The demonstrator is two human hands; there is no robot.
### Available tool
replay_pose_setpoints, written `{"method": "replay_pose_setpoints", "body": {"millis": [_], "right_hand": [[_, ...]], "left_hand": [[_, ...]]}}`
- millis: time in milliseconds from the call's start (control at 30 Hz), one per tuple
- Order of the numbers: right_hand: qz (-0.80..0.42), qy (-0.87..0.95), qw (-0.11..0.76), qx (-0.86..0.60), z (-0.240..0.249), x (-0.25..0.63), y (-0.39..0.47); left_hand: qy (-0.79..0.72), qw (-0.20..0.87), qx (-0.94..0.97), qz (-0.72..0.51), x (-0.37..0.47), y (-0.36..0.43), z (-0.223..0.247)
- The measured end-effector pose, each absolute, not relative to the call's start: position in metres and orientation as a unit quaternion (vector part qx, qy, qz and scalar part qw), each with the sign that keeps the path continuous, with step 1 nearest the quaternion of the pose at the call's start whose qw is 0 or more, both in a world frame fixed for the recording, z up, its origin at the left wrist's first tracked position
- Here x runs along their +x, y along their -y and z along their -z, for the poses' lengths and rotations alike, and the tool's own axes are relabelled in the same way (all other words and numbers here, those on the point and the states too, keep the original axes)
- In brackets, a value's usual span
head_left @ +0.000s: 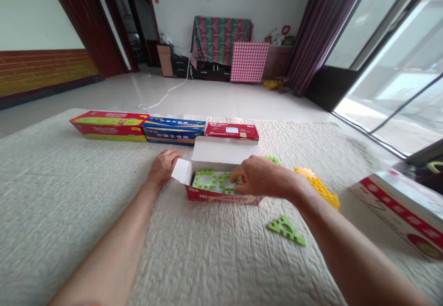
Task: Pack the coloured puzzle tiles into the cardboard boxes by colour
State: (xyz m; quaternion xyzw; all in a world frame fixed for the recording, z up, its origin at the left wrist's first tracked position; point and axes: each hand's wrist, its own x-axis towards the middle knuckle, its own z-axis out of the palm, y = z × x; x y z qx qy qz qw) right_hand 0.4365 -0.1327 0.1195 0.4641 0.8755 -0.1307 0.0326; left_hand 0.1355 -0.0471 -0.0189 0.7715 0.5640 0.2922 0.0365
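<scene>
An open red box with white inner flaps stands on the quilted mat, its lid folded back. Inside lie a light-green square frame piece with toothed edges and a second green square piece to its right. My right hand reaches into the box, thumb and index finger pinching that second piece, whose right side the fingers hide. My left hand rests on the mat beside the left side flap, fingers loosely bent, with nothing visible in them. A green triangular toothed piece lies near my right forearm.
Behind the box stand a red-and-yellow box, a blue box and another red box in a row. Yellow toothed pieces and a partly hidden green piece lie to the right. A white-and-red carton is at far right.
</scene>
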Motion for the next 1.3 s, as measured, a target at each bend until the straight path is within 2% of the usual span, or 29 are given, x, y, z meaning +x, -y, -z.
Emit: {"method": "replay_pose_setpoints", "body": {"millis": [267, 667, 1300], "right_hand": [[0.155, -0.886, 0.077, 0.431, -0.117, 0.427, 0.124], [0.158, -0.856, 0.116, 0.479, -0.117, 0.424, 0.125], [0.193, -0.867, 0.121, 0.443, -0.112, 0.427, 0.12]], "left_hand": [[-0.559, 0.029, 0.776, -0.289, 0.135, 0.047, 0.02], [-0.559, 0.035, 0.775, -0.292, 0.133, 0.046, 0.022], [-0.565, 0.027, 0.766, -0.304, 0.139, 0.049, 0.018]]}}
